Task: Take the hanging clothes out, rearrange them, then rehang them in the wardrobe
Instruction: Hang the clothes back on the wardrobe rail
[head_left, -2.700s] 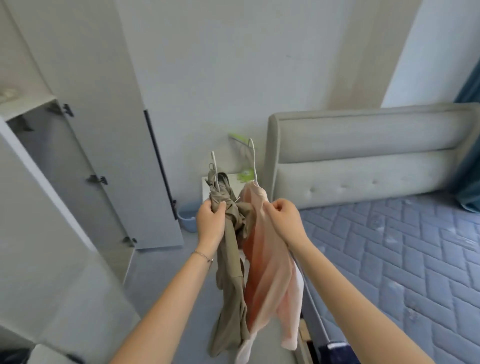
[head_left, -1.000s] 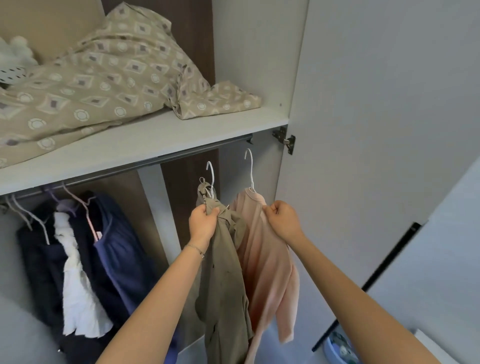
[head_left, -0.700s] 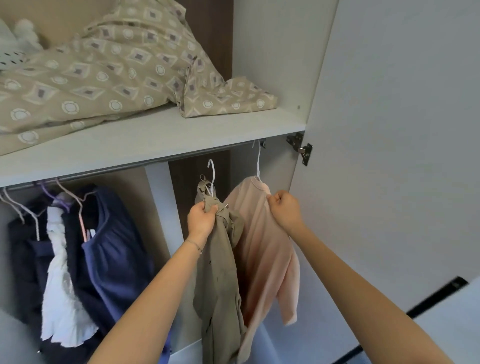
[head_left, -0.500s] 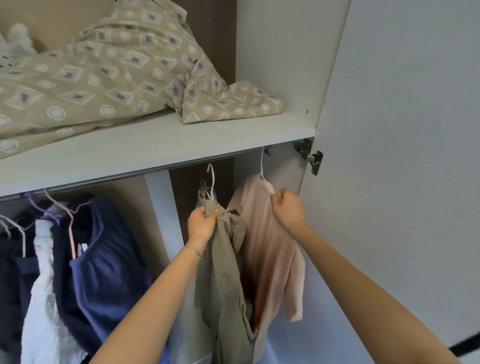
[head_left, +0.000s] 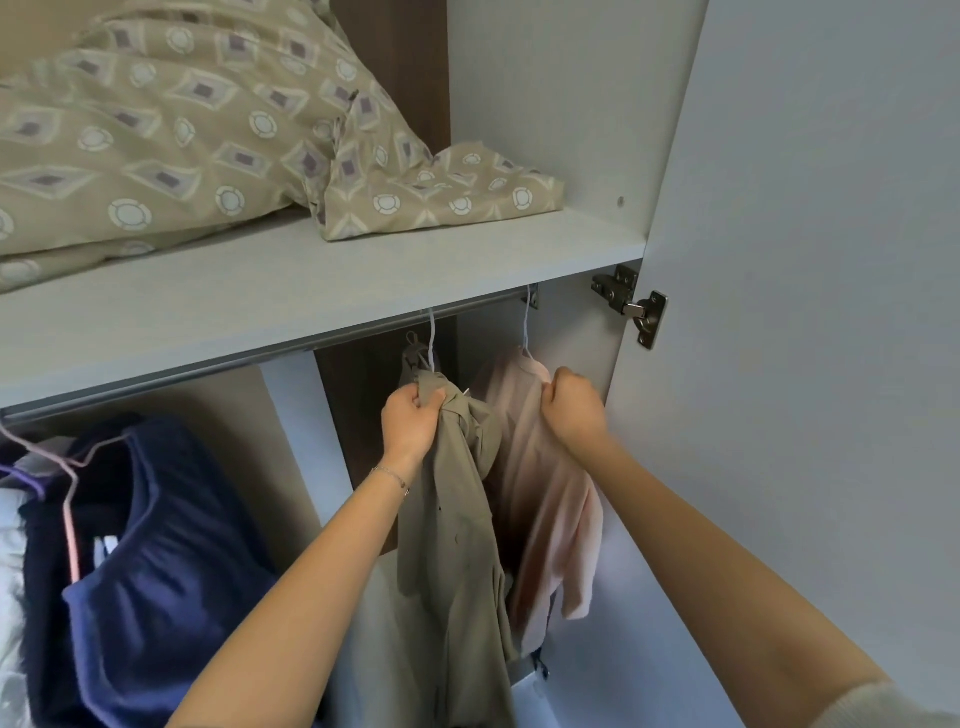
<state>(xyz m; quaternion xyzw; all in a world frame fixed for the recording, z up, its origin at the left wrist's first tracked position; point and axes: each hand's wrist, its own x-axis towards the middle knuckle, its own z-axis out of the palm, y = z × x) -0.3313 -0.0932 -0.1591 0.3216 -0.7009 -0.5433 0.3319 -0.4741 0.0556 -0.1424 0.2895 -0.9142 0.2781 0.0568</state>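
Olive garment (head_left: 457, 545): hangs on a white hanger (head_left: 431, 338) in the right end of the wardrobe (head_left: 545, 104), below the shelf (head_left: 311, 291). Its long axis is vertical, with the collar up and the hem running out of the bottom of the view. The fabric is bunched at the neck.

Pink garment (head_left: 540, 493): hangs just to the right of the olive one and touches it, on a second white hanger (head_left: 525, 327). Its long axis is vertical, with one sleeve hanging on the door side.

Both hanger hooks reach up to the rail (head_left: 156, 374). It cannot be told whether they are seated on it.

Left hand (head_left: 410, 421): raised, fingers curled tight round the gathered neck of the olive garment. There is a thin bracelet (head_left: 392, 475) at the wrist, and the forearm rises from the lower left.

Right hand (head_left: 574, 405): raised, back towards the camera, closed in a fist on the shoulder of the pink garment. The forearm rises from the lower right.

Hanging compartment, left part: a navy garment (head_left: 156, 545) on a pink hanger (head_left: 72, 519). A purple hanger (head_left: 21, 475) and a white garment (head_left: 8, 571) are at the frame edge, well apart from the held pair.

Shelf, upper compartment: beige patterned bedding (head_left: 182, 130), heaped, with one corner spilling towards the right wall.

Door (head_left: 805, 312): stands open at the right, just beside the right hand. A metal hinge (head_left: 631, 306) is fixed below shelf level.
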